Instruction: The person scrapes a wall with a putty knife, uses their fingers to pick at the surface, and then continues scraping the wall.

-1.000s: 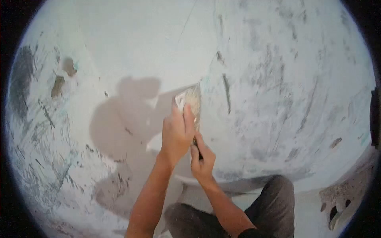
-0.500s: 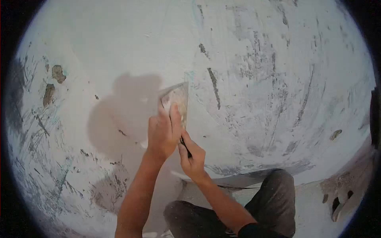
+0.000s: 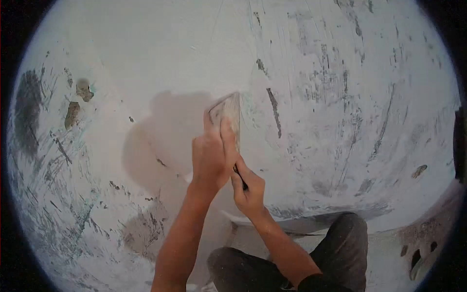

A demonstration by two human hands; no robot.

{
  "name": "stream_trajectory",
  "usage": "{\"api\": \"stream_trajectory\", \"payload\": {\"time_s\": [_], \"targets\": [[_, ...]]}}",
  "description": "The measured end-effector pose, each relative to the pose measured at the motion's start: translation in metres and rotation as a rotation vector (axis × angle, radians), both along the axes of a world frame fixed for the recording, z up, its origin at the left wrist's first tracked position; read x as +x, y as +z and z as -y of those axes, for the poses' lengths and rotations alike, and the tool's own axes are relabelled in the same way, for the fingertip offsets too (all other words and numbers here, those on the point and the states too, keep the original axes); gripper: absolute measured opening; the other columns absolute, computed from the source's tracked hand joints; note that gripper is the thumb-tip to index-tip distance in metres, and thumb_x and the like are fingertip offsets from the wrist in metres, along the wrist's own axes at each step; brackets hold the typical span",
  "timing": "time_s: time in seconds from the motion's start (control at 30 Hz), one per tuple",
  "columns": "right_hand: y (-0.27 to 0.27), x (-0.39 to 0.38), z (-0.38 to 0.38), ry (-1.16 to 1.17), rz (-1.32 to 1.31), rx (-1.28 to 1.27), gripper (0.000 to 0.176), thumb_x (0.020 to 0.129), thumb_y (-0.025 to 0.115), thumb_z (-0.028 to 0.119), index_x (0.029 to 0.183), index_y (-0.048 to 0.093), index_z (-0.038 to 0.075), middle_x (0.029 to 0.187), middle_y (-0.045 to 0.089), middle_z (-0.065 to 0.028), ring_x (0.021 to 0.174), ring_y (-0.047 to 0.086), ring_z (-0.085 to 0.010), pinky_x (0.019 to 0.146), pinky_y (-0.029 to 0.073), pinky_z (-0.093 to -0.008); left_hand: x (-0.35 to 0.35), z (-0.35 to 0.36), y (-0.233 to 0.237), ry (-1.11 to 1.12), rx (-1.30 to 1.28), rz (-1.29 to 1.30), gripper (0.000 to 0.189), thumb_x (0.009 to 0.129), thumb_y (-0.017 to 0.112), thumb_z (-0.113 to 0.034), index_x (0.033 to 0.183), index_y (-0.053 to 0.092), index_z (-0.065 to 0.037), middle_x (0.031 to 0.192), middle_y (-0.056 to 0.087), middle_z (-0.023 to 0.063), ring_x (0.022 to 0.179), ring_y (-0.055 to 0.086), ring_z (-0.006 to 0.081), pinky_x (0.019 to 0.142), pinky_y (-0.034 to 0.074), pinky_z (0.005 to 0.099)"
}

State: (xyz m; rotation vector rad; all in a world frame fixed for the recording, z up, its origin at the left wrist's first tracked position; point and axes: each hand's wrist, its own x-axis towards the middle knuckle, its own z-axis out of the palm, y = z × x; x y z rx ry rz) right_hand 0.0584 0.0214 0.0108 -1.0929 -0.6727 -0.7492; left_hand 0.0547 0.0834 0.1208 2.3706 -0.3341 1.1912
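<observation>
A wide putty knife (image 3: 227,113) with a putty-smeared blade lies against a white plastered wall (image 3: 160,53), its blade edge turned right. My left hand (image 3: 211,155) presses its fingers flat on the back of the blade. Just below, my right hand (image 3: 249,190) is closed around the knife's dark handle. Both forearms rise from the bottom of the view. The wall to the left of the blade is smooth and white; to the right it shows grey scrape streaks (image 3: 335,97).
My bent knees in dark grey trousers (image 3: 340,248) are at the bottom. Bare brown patches (image 3: 78,100) break the plaster at the left. A rough dark opening (image 3: 421,255) sits at the lower right. The hands cast a shadow on the wall to their left.
Knife and both hands slid left and slightly up half a second ago, then back right; the blade now stands more upright against the wall.
</observation>
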Motion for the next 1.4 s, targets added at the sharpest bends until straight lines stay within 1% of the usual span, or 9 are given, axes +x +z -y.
{"api": "stream_trajectory", "payload": {"time_s": [0.07, 0.1, 0.6, 0.63, 0.67, 0.73, 1.13, 1.2, 1.4], "targets": [[0.002, -0.004, -0.001, 0.057, -0.075, -0.002, 0.040, 0.088, 0.052, -0.005, 0.128, 0.053, -0.004, 0.124, 0.059, -0.0196, 0.113, 0.059, -0.0278, 0.094, 0.046, -0.0333, 0.001, -0.006, 0.008, 0.035, 0.356, 0.055, 0.045, 0.096, 0.044, -0.018, 0.122, 0.038, 0.018, 0.055, 0.052, 0.0232, 0.051, 0.059, 0.0364, 0.049, 0.045, 0.0420], [-0.008, -0.004, -0.003, 0.031, -0.062, 0.031, 0.040, 0.087, 0.053, -0.005, 0.127, 0.053, -0.004, 0.124, 0.059, -0.0194, 0.110, 0.061, -0.0262, 0.092, 0.047, -0.0315, -0.009, 0.014, 0.011, 0.030, -0.003, -0.043, 0.045, 0.096, 0.044, -0.020, 0.121, 0.039, 0.018, 0.055, 0.053, 0.0231, 0.051, 0.058, 0.0376, 0.049, 0.045, 0.0418], [0.006, -0.007, -0.007, -0.032, -0.036, 0.074, 0.039, 0.092, 0.050, 0.001, 0.130, 0.051, -0.003, 0.111, 0.064, -0.0221, 0.095, 0.065, -0.0197, 0.081, 0.048, -0.0262, -0.010, 0.018, 0.024, -0.036, -0.045, -0.025, 0.045, 0.095, 0.045, -0.020, 0.120, 0.042, 0.017, 0.057, 0.054, 0.0247, 0.046, 0.056, 0.0358, 0.044, 0.043, 0.0405], [-0.001, -0.006, -0.011, -0.052, -0.033, 0.098, 0.038, 0.091, 0.052, 0.002, 0.129, 0.052, -0.004, 0.101, 0.066, -0.0221, 0.085, 0.065, -0.0183, 0.076, 0.048, -0.0260, 0.014, -0.010, 0.002, -0.041, 0.415, 0.384, 0.045, 0.095, 0.045, -0.021, 0.120, 0.044, 0.016, 0.052, 0.052, 0.0219, 0.043, 0.054, 0.0356, 0.043, 0.043, 0.0403], [0.001, -0.005, -0.011, -0.053, -0.020, 0.106, 0.038, 0.091, 0.052, 0.002, 0.129, 0.052, -0.004, 0.101, 0.066, -0.0221, 0.085, 0.065, -0.0183, 0.076, 0.048, -0.0260, 0.008, -0.002, 0.011, -0.041, 0.422, 0.398, 0.045, 0.095, 0.045, -0.021, 0.120, 0.044, 0.016, 0.052, 0.052, 0.0219, 0.043, 0.054, 0.0356, 0.043, 0.043, 0.0403], [0.001, -0.008, -0.016, -0.035, -0.095, 0.035, 0.037, 0.091, 0.052, 0.001, 0.128, 0.052, -0.006, 0.097, 0.066, -0.0218, 0.080, 0.063, -0.0176, 0.073, 0.048, -0.0264, -0.009, 0.015, 0.021, 0.015, 0.029, -0.014, 0.047, 0.095, 0.044, -0.022, 0.122, 0.042, 0.016, 0.051, 0.052, 0.0211, 0.045, 0.055, 0.0355, 0.044, 0.044, 0.0411], [-0.009, -0.005, -0.015, 0.010, -0.090, 0.078, 0.041, 0.088, 0.054, -0.002, 0.129, 0.051, -0.004, 0.111, 0.064, -0.0240, 0.095, 0.066, -0.0217, 0.079, 0.048, -0.0267, -0.009, 0.010, 0.009, -0.010, 0.020, 0.028, 0.048, 0.096, 0.044, -0.022, 0.122, 0.040, 0.019, 0.050, 0.052, 0.0181, 0.045, 0.056, 0.0345, 0.044, 0.044, 0.0403], [-0.009, 0.000, -0.007, -0.058, -0.030, 0.026, 0.041, 0.089, 0.054, -0.001, 0.130, 0.051, -0.003, 0.110, 0.065, -0.0229, 0.096, 0.066, -0.0215, 0.080, 0.048, -0.0264, -0.011, 0.013, 0.008, 0.022, -0.064, -0.200, 0.035, 0.098, 0.042, -0.021, 0.112, 0.041, 0.011, 0.075, 0.060, 0.0206, 0.060, 0.058, 0.0316, 0.052, 0.042, 0.0409], [0.031, 0.002, 0.017, 0.013, -0.093, 0.008, 0.040, 0.090, 0.054, 0.000, 0.130, 0.053, -0.001, 0.096, 0.068, -0.0178, 0.075, 0.061, -0.0147, 0.071, 0.047, -0.0244, 0.005, 0.036, 0.037, -0.134, -0.044, 0.277, 0.043, 0.097, 0.042, -0.016, 0.124, 0.036, 0.017, 0.057, 0.055, 0.0179, 0.043, 0.056, 0.0285, 0.041, 0.040, 0.0363]]}}
